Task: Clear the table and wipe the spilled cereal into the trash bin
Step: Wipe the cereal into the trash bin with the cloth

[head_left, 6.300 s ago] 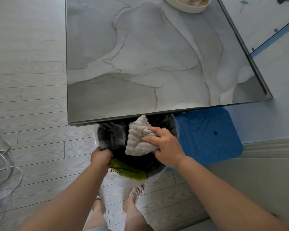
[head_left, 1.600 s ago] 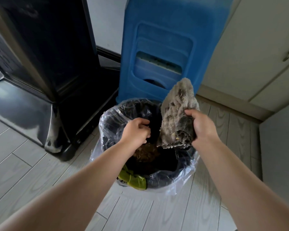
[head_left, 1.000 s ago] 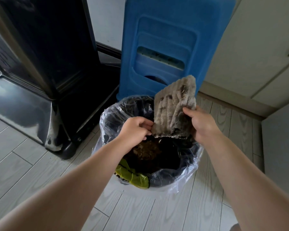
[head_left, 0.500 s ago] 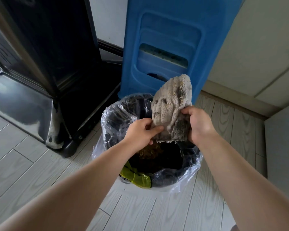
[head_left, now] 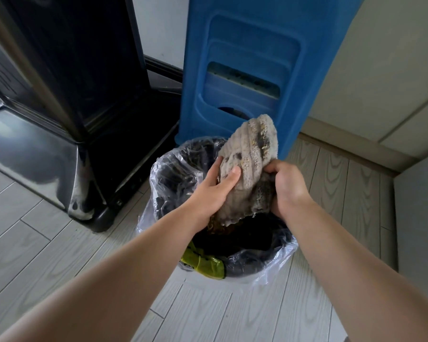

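Our right hand (head_left: 286, 186) has its fingers curled tight round the right side of the cloth (head_left: 247, 154). It holds the cloth up on end. Our left hand (head_left: 213, 191) is spread out. Its fingers are straight and lie along the left edge of the cloth, and its thumb rests flat on the front. So the cloth sits between our two hands, with its top sticking up past our fingers and its bottom hanging down below our palms.

The cloth is grey and bumpy. It has dark wet patches and small pale bits stuck on it near the top.

The cloth hangs right over the open trash bin (head_left: 173, 174), nearer the far rim than the near rim. Its bottom edge dips just inside the top of the bin. Under it we see a brown heap of mess (head_left: 220, 228) in the bin. The bin has a clear bag (head_left: 282, 257) folded over its rim. Something green (head_left: 203, 264) lies over the near rim.

The bin stands on the pale wood floor (head_left: 59, 267). Just behind it is a blue plastic stool (head_left: 252, 70). To the left is a shiny black stand (head_left: 72, 95). To the right is a pale cupboard (head_left: 381, 82).
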Demonstrator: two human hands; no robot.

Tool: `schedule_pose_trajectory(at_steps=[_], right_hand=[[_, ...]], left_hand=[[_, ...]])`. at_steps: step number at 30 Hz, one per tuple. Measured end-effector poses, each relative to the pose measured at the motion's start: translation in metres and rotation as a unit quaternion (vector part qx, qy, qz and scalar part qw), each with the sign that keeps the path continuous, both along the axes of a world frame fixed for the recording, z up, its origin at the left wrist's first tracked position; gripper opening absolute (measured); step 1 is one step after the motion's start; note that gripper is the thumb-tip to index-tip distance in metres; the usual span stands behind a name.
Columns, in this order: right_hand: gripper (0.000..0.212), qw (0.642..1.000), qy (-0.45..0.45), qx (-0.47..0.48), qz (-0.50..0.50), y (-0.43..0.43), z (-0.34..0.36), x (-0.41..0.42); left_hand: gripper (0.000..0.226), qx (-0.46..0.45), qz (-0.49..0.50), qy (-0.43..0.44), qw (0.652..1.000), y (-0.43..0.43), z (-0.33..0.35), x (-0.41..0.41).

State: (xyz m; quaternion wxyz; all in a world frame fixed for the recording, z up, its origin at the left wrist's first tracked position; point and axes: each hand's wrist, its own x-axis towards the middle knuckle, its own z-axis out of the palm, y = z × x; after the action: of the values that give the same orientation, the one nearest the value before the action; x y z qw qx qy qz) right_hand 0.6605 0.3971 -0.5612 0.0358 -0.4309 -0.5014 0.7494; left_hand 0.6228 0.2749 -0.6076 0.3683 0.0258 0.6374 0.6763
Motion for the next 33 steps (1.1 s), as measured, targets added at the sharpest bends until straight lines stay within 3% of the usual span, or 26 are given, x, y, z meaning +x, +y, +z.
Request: schedule_pose_trajectory(at_steps=[4, 7, 10, 13, 16, 19, 21, 24, 27, 29, 33], right_hand=[[0.032, 1.000, -0.001, -0.018, -0.022, 0.001, 0.002, 0.001], [0.032, 0.999, -0.012, -0.005, -0.047, 0.009, 0.001, 0.001], [0.031, 0.998, -0.035, 0.033, -0.048, 0.012, -0.002, 0.000], [0.019, 0.995, -0.057, 0.079, -0.032, 0.013, -0.004, 0.000], [0.007, 0.990, -0.065, 0.126, -0.024, 0.014, -0.004, -0.001], [0.013, 0.977, -0.056, 0.200, 0.053, 0.009, -0.006, -0.001], [0.016, 0.971, -0.032, 0.216, 0.099, 0.002, -0.008, 0.000], [0.022, 0.967, 0.016, 0.209, 0.146, -0.006, -0.009, 0.002], [0.027, 0.954, 0.013, 0.233, 0.187, -0.008, -0.010, 0.006], [0.026, 0.945, -0.002, 0.247, 0.212, -0.007, -0.013, 0.008], [0.016, 0.938, -0.021, 0.276, 0.208, 0.000, -0.015, 0.006]], left_hand=[[0.039, -0.056, 0.024, 0.076, 0.995, 0.005, -0.001, 0.002], [0.018, -0.118, -0.001, 0.147, 0.982, 0.004, -0.001, 0.006], [0.028, -0.169, -0.031, 0.189, 0.967, 0.002, -0.008, 0.010], [0.016, -0.198, -0.037, 0.147, 0.969, 0.000, -0.009, 0.011], [0.050, -0.235, -0.028, 0.135, 0.962, -0.001, -0.002, 0.010], [0.063, -0.154, 0.034, 0.177, 0.971, 0.004, 0.017, 0.009], [0.067, -0.121, 0.019, 0.219, 0.968, 0.008, 0.026, 0.008], [0.060, -0.140, -0.019, 0.307, 0.941, 0.008, 0.021, 0.007], [0.010, -0.200, -0.001, 0.389, 0.899, 0.002, 0.011, 0.005], [0.040, -0.238, -0.009, 0.437, 0.868, -0.002, 0.005, 0.004], [0.041, -0.219, 0.024, 0.415, 0.883, -0.003, 0.003, 0.002]])
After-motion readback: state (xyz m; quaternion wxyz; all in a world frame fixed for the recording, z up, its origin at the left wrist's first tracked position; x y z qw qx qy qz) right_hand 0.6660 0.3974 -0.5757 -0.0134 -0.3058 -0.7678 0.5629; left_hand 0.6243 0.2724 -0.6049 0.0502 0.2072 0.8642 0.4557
